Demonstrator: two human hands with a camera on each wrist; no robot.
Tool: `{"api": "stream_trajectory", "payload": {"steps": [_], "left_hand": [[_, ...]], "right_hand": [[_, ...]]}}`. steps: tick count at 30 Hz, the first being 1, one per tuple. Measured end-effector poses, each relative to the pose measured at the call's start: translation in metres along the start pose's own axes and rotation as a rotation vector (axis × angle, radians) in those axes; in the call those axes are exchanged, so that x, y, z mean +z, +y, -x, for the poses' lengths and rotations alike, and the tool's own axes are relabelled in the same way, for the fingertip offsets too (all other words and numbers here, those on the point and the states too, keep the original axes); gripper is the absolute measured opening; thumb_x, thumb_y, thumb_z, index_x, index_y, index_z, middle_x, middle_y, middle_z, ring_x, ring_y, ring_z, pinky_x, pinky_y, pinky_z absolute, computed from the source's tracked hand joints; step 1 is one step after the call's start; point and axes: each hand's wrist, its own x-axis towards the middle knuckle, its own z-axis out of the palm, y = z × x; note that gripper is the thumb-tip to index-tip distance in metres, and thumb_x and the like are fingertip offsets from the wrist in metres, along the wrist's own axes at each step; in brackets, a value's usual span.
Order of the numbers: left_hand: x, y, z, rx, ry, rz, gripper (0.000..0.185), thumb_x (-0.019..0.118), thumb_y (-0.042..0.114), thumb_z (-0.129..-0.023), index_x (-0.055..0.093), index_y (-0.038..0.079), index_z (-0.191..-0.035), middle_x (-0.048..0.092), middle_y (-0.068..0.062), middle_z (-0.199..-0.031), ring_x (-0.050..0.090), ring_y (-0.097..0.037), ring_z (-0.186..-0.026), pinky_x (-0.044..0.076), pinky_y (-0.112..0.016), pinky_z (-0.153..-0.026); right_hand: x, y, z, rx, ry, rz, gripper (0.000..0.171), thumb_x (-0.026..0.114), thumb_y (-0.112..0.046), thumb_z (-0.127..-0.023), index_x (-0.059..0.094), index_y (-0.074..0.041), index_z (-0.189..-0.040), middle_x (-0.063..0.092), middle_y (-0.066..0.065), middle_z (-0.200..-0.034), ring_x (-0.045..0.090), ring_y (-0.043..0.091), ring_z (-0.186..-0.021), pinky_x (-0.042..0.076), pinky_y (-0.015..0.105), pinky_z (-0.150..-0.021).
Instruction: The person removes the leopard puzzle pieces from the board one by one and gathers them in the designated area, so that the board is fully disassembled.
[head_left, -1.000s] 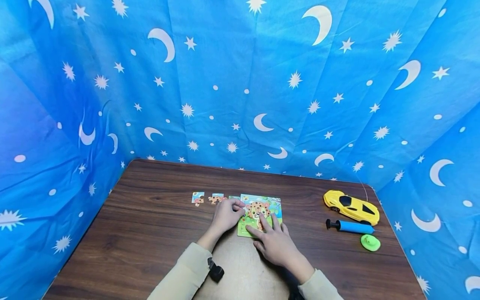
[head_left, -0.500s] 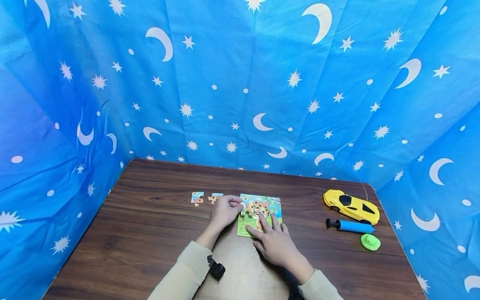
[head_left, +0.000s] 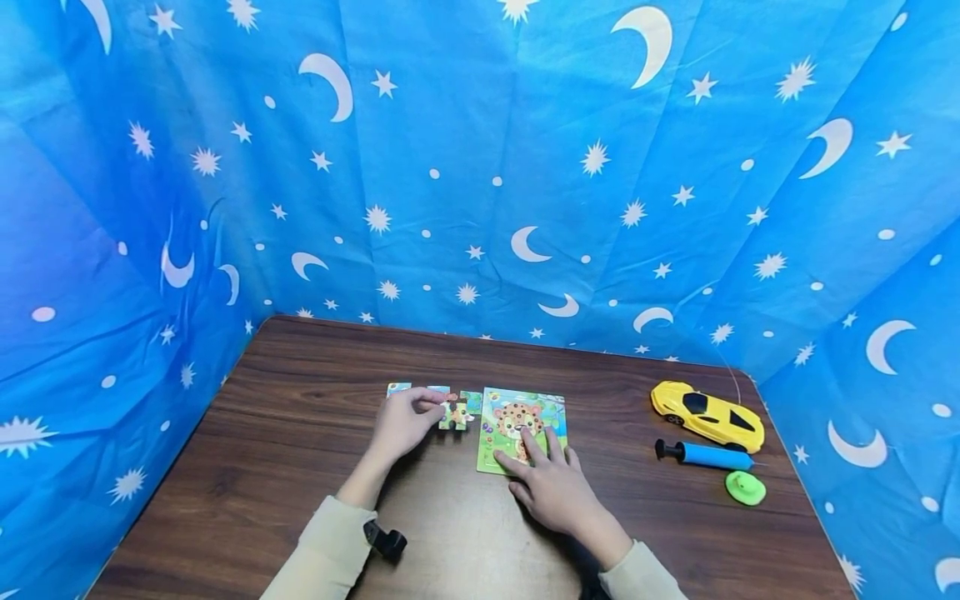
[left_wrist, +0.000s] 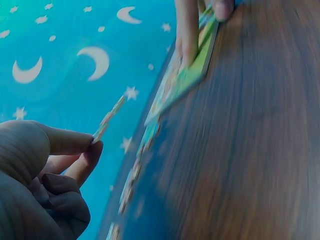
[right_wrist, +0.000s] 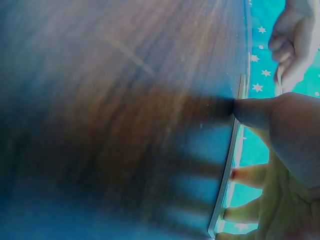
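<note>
My left hand (head_left: pixel 405 425) pinches a jigsaw piece (head_left: pixel 455 415) between thumb and fingertips, raised above the table left of the puzzle board. The left wrist view shows this piece edge-on, tilted. The square jigsaw board (head_left: pixel 487 457) shows a spotted leopard cub on green and blue. On its lower right part my right hand (head_left: pixel 553 492) rests with fingers spread. In the right wrist view, the right thumb (right_wrist: pixel 255 111) touches the board's near edge. Loose pieces lie in a row left of the board, among them a green-blue piece (head_left: pixel 472 401); my left hand partly hides the others.
On the right side of the dark wooden table (head_left: pixel 285 467) lie a yellow toy car (head_left: pixel 707 415), a blue pump (head_left: pixel 712 455) with a black handle, and a small green hat-shaped toy (head_left: pixel 746 488). A blue curtain (head_left: pixel 450 125) with moons and stars surrounds the table.
My left hand has moved left, away from the board's left edge, carrying a piece above the row of loose ones. My right hand stays on the board.
</note>
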Motion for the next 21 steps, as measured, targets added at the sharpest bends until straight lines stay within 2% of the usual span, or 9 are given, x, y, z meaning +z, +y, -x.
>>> {"api": "stream_trajectory", "payload": {"steps": [4,12,16,21], "left_hand": [[-0.022,-0.015,0.005,-0.031,0.027,-0.045,0.007,0.083,0.017,-0.088,0.081,0.018,-0.094,0.076,0.008,-0.085,0.072,-0.012,-0.079,0.053,-0.044,-0.083],[-0.059,-0.048,0.011,-0.122,0.03,-0.076,0.011,0.082,0.02,-0.089,0.082,0.015,-0.099,0.078,0.003,-0.088,0.073,-0.016,-0.083,0.051,-0.047,-0.088],[-0.068,-0.058,0.011,-0.144,0.024,-0.11,0.01,0.081,0.021,-0.09,0.081,0.015,-0.098,0.077,0.003,-0.086,0.072,-0.017,-0.083,0.049,-0.047,-0.089],[-0.069,-0.066,0.011,-0.162,-0.022,-0.152,0.009,0.08,0.022,-0.091,0.081,0.017,-0.097,0.076,0.007,-0.084,0.07,-0.015,-0.082,0.048,-0.047,-0.088]], "right_hand": [[0.001,0.0,0.0,0.002,-0.001,-0.003,0.046,0.057,-0.043,-0.106,0.053,-0.039,-0.152,0.035,0.018,-0.164,0.026,0.059,-0.145,0.034,0.075,-0.104],[0.0,-0.002,0.0,-0.004,0.002,-0.001,0.046,0.057,-0.042,-0.106,0.053,-0.039,-0.152,0.035,0.018,-0.164,0.026,0.06,-0.145,0.034,0.075,-0.104],[-0.001,-0.002,0.0,-0.005,-0.002,-0.005,0.046,0.057,-0.042,-0.107,0.053,-0.038,-0.152,0.034,0.018,-0.164,0.026,0.06,-0.145,0.034,0.075,-0.104],[0.0,0.0,0.0,0.005,-0.014,-0.006,0.047,0.057,-0.042,-0.107,0.052,-0.039,-0.153,0.033,0.018,-0.165,0.025,0.059,-0.146,0.033,0.075,-0.104]]}}
